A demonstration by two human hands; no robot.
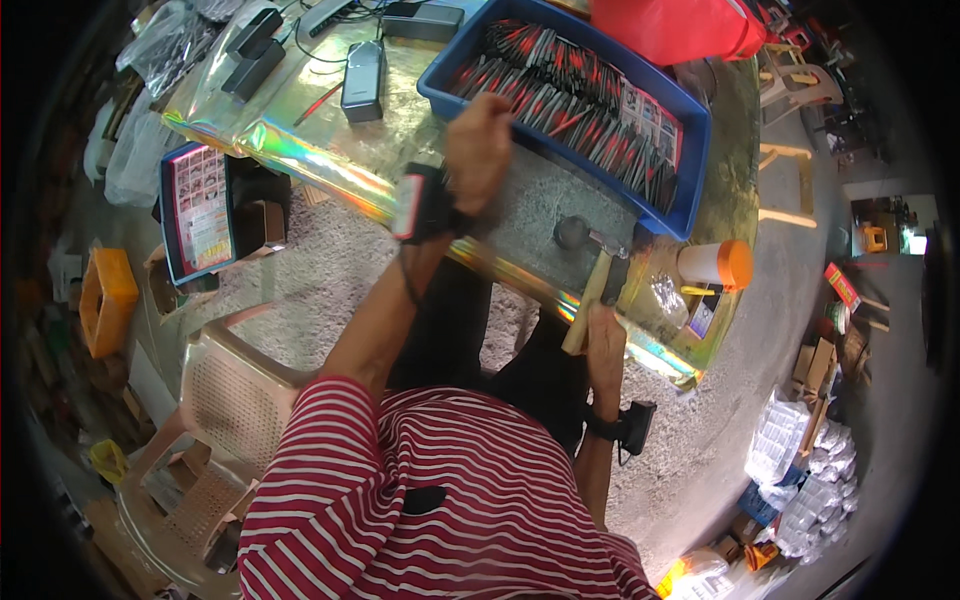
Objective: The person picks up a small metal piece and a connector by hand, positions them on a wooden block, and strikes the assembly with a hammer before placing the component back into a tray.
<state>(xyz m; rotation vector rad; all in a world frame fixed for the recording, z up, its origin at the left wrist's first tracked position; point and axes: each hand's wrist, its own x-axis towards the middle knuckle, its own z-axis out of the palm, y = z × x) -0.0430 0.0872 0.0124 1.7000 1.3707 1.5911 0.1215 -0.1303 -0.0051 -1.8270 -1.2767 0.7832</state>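
Note:
My left hand (480, 150) is raised over the near left wall of a blue plastic bin (560, 160). Its fingers look curled closed, a little blurred, and whatever they may hold is hidden. Packed in the bin are many slim black, grey and red pieces (545, 85) whose kind I cannot make out. At the table's near edge my right hand (605, 345) grips the wooden handle of a hammer (592, 300). The hammer's head rests over a dark metal surface (535, 215), close to a round black object (572, 232).
An orange-lidded jar (715, 265) stands right on the shiny foil-covered table (400, 150). Grey boxy devices (362, 85), cables and a thin red stick (318, 104) lie left. A red bag (670, 30) sits behind the bin. A plastic chair (245, 385) stands at my left.

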